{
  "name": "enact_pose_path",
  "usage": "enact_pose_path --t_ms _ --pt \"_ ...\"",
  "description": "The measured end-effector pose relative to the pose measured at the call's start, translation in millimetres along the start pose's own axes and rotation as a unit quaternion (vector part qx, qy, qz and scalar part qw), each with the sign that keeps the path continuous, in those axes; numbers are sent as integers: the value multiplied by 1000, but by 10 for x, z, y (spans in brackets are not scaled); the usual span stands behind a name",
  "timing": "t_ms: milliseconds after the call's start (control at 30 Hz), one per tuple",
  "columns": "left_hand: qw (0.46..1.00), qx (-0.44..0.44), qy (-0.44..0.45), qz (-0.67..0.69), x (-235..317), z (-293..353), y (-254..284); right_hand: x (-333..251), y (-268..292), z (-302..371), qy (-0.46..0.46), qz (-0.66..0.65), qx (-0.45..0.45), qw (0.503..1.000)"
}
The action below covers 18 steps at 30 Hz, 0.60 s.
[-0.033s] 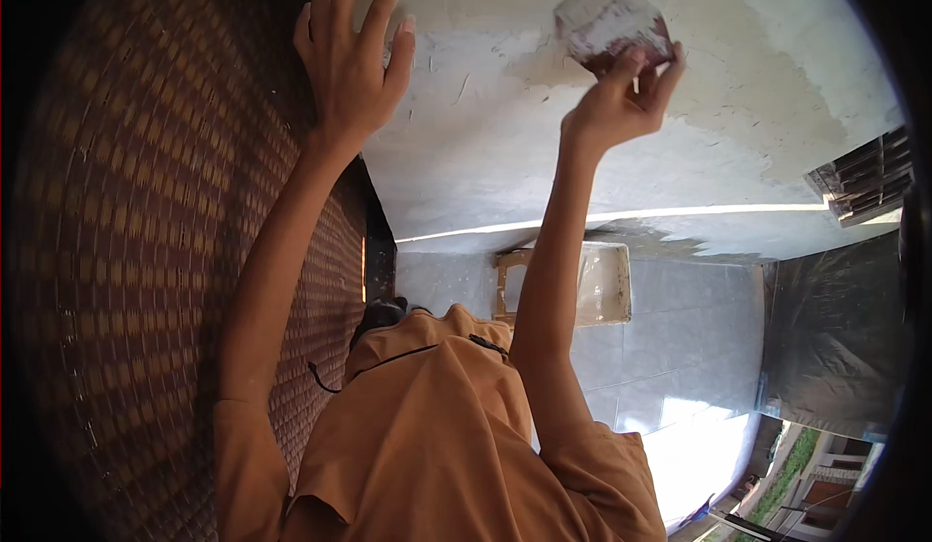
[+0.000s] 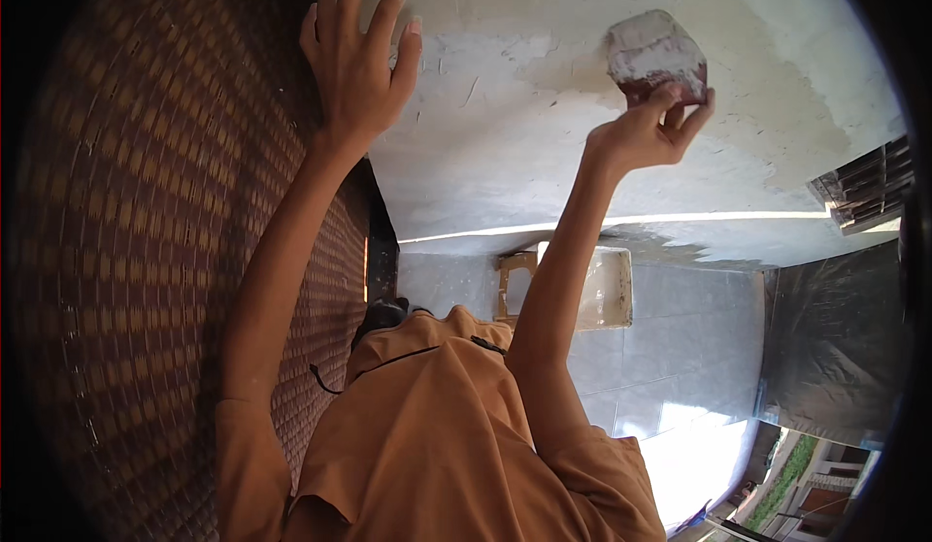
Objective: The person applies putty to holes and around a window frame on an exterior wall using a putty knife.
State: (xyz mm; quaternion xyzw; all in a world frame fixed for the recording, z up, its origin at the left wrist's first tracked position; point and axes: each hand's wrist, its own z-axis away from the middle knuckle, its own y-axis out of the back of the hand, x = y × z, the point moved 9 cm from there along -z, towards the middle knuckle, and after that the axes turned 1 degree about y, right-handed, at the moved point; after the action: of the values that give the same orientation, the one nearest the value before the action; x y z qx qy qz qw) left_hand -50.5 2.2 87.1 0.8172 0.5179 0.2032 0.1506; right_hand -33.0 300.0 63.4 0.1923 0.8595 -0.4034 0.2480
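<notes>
My right hand (image 2: 646,139) pinches the lower edge of a flat, dark red putty scraper (image 2: 656,49) smeared with whitish-grey paste. Its blade lies on or very close to the pale wall (image 2: 485,134); exact contact I cannot tell. Damp-looking, darker patches and small raised ridges mark that surface around the scraper. Over at the left, my left hand (image 2: 359,71) holds nothing. Its fingers are spread over the wall beside the woven panel, and whether the palm presses on it does not show clearly.
A brown woven panel (image 2: 184,222) rises close along my left side. Below my right forearm, a paste-stained, light-coloured tray (image 2: 607,290) sits on the grey tiled floor (image 2: 680,328). Slatted dark bars (image 2: 869,183) and a black plastic sheet (image 2: 835,338) are at the right.
My right hand and the scraper have moved right and slightly down the picture. The left hand stays almost in place, still spread.
</notes>
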Motion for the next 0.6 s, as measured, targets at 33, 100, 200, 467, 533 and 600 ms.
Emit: enact_pose_path --t_ms 33,100,200,467,533,600 --pt "1000 4 2 -3 -21 14 -5 -107 123 -34 1 -23 37 999" --pt "1000 5 -2 8 30 -8 -45 -246 -59 28 16 -43 -26 999" --pt "1000 -1 -1 20 0 -19 -51 -190 -860 614 83 34 -302 949" --pt "999 -2 2 33 43 -17 -109 -237 -373 186 37 -18 -135 990" --pt "1000 14 -2 21 28 -42 -52 -242 -900 671 116 31 -285 951" --pt "1000 9 -10 19 48 -38 -47 -112 -997 684 114 37 -267 956"
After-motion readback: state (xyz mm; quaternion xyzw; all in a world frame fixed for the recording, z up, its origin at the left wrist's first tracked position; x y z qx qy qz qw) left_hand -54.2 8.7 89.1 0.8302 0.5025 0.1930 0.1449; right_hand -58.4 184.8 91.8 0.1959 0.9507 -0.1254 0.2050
